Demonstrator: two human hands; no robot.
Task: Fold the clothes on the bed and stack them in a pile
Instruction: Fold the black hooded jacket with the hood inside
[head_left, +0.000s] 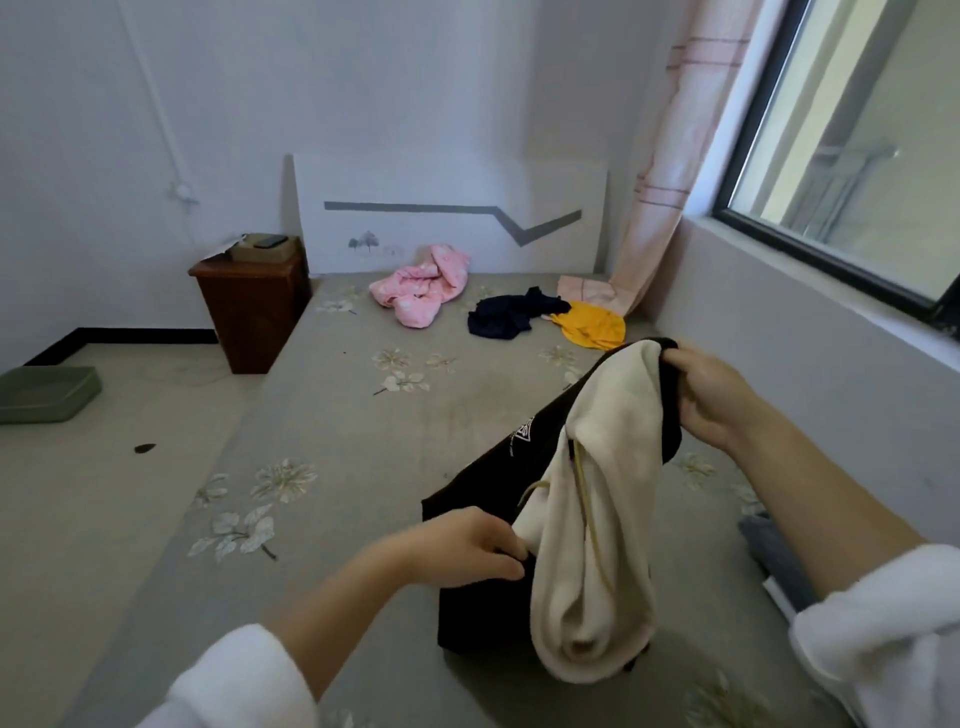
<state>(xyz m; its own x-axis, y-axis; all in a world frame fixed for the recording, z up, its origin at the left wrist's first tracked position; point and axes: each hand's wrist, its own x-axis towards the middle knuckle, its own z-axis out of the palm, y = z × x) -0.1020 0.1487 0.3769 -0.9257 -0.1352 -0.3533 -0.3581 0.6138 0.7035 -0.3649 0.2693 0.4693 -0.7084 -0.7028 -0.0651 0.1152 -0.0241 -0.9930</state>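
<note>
A black garment (493, 483) with a cream fleece lining (597, 545) and a white print hangs above the grey flowered bed (332, 431). My right hand (711, 400) grips its upper edge at the right. Lower down, my left hand (472, 545) pinches its other edge. The cream lining droops between them, with a drawstring showing. Farther up the bed lie a crumpled pink garment (421, 286), a dark navy garment (506, 317) and a yellow garment (592, 325).
A brown bedside cabinet (254, 306) stands left of the bed, with a white headboard (447, 213) behind. A green tray (47, 392) lies on the floor at left. A pink curtain (670, 171) hangs by the window wall at right. Grey cloth (769, 551) lies near my right forearm.
</note>
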